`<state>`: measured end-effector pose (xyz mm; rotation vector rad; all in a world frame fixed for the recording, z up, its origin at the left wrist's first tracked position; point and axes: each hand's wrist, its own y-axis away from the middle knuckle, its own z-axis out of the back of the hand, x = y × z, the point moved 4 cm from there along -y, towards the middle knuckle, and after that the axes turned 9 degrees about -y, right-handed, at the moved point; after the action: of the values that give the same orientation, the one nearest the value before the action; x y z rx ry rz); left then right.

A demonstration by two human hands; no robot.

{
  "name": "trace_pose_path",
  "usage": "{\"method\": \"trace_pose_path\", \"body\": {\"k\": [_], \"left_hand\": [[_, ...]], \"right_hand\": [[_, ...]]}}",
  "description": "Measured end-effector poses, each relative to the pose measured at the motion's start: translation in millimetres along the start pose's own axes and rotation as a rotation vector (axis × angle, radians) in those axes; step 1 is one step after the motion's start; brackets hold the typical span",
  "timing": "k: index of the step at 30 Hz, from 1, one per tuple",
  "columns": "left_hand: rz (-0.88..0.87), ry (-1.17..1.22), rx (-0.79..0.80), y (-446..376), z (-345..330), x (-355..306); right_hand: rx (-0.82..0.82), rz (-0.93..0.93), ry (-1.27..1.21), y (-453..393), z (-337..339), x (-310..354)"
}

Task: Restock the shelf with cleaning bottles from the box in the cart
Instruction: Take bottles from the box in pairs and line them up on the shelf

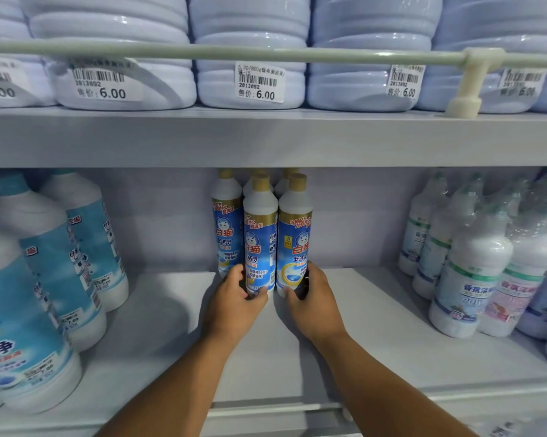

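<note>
Rear bottles (286, 181) mostly hidden behind front pair. My left hand (234, 298) grips left bottle (260, 234) base, right hand (313, 298) grips right bottle (294, 238) base, both upright on shelf (171, 326).

White bottles (261, 234) carry blue labels and tan caps (261, 183).

On the upper shelf (266, 137) we see a row of pale blue jugs (250, 58) carrying barcode price stickers (259, 85) marked 6.00, behind a pale green guard rail (203, 52) on a cream bracket (469, 86). To the lower left stand large white bottles with light blue labels (55, 269); to the lower right, shrink-wrapped white bottles (474, 272).
</note>
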<state>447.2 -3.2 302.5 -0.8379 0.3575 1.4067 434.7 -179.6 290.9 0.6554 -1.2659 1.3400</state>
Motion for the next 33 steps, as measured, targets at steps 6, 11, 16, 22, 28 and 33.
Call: {"method": "trace_pose_path", "body": {"k": [6,11,16,22,28,33], "left_hand": [[0.015,0.051,-0.003,1.1,2.3,-2.7],[-0.010,0.027,-0.024,0.3,1.1,-1.9],[-0.005,0.006,0.002,-0.1,-0.5,-1.2],[0.019,0.045,0.022,2.6,2.8,-4.3],[0.024,0.039,0.030,3.6,4.0,-6.0],[0.021,0.033,0.037,2.8,2.3,-4.1]], "right_hand": [[-0.012,-0.047,0.016,1.6,1.7,2.1],[-0.019,-0.061,0.012,1.6,1.1,2.1],[-0.015,-0.061,-0.019,1.5,-0.1,0.3],[-0.021,-0.097,-0.020,1.7,1.2,0.5],[-0.023,-0.082,0.006,1.0,1.1,1.2],[-0.006,-0.089,0.032,1.1,-0.3,0.5]]}}
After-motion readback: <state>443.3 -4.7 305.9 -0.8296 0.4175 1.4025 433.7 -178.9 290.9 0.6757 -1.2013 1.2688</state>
